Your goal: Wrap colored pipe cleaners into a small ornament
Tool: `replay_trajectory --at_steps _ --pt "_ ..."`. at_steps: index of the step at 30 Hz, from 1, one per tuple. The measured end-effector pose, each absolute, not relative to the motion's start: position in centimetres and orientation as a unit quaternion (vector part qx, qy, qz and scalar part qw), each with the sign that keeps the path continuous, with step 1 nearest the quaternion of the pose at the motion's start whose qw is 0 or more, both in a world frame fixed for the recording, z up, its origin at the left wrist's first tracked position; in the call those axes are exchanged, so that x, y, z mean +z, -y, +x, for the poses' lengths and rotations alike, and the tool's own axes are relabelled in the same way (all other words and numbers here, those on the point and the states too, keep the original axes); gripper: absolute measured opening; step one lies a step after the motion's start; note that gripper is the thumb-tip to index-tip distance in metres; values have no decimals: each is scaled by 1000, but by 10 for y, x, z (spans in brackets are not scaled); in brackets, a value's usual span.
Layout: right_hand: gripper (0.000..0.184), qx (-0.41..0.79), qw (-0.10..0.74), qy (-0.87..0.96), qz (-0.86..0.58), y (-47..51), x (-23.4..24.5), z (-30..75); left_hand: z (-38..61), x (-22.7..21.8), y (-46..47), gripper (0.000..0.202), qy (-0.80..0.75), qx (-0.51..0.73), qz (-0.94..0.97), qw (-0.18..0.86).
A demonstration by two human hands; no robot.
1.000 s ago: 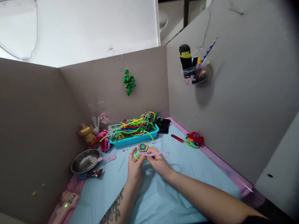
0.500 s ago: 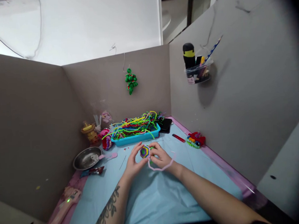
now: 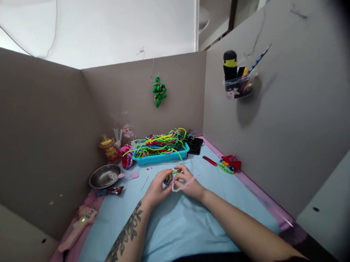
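Between my hands is a small multicoloured hexagonal piece (image 3: pixel 168 179) with purple, yellow and green rings. My left hand (image 3: pixel 158 187) is closed on its left side, fingers along the top and thumb below. Fingers of my right hand (image 3: pixel 190 183) pinch at its right edge, where a pale pink pipe cleaner (image 3: pixel 181 187) comes out and bends across that hand. A bit of green shows by the right fingertips; what it belongs to is partly hidden. Both hands are over the blue cloth (image 3: pixel 193 230).
Behind the hands stands a blue tray (image 3: pixel 160 159) heaped with pipe cleaners. A metal bowl (image 3: pixel 97 183), brown wrapper (image 3: pixel 115 190) and pink glue gun (image 3: pixel 80 227) lie left. To the right are a red cutter (image 3: pixel 210 160) and a small red figure (image 3: pixel 232 161). Partitions enclose the table.
The hexagonal piece has turned more edge-on in my hands. The pink pipe cleaner, a wide loop before, now lies flatter across my right hand. The whole view has shifted slightly.
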State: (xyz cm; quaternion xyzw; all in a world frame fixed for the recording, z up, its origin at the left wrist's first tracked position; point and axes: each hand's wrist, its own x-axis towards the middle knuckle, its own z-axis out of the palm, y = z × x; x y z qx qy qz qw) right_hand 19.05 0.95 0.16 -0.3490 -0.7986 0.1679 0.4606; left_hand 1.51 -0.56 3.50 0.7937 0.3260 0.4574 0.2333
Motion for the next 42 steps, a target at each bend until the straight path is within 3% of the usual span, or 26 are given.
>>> replay_trajectory --at_steps 4,10,32,42 --pt "13 67 462 785 -408 -5 2 186 13 22 0 43 -353 430 818 148" --pt "14 114 487 762 -410 -3 -3 181 21 11 2 39 -393 421 814 71" --pt "12 98 479 784 -382 -15 -17 189 28 -18 -8 49 -409 461 784 66" --pt "9 321 459 724 -403 -29 -30 189 29 -17 -1 35 -393 451 798 64"
